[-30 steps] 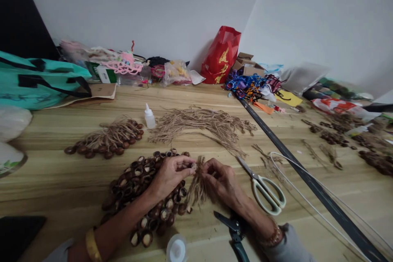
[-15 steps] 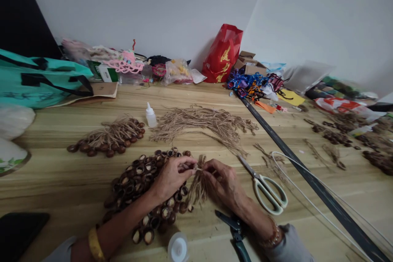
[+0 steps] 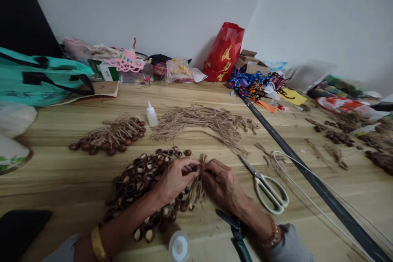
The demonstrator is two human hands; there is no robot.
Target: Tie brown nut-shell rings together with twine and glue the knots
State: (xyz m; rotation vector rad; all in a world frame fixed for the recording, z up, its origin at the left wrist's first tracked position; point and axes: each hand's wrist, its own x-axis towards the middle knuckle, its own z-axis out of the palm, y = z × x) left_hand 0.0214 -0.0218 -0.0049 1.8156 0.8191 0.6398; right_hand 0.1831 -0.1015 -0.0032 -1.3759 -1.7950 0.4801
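My left hand (image 3: 176, 175) and my right hand (image 3: 223, 180) meet above a small bundle of jute twine (image 3: 199, 190). Both hands are closed in a pinch at the bundle's upper part; the exact strand between the fingertips is hidden. Beneath and beside my left forearm lies a heap of brown nutshell halves (image 3: 132, 178), many with their hollow side up. Beyond the hands a long spread of jute strands (image 3: 202, 120) lies on the table. Scissors with pale handles (image 3: 265, 188) rest to the right of my right hand, and dark-green pruning shears (image 3: 238, 233) lie below its wrist.
A white squeeze bottle (image 3: 151, 114) stands near a pile of shells tied with twine (image 3: 110, 137). In front is a small clear tub (image 3: 179, 246). A dark strip (image 3: 294, 159) and a white cord (image 3: 319, 200) cross the right side. Bags, including a red one (image 3: 224, 55), line the wall.
My fingertips have drawn closer together over the bundle, the left hand moving slightly to the right. The pale strand stretched between them earlier is now hidden.
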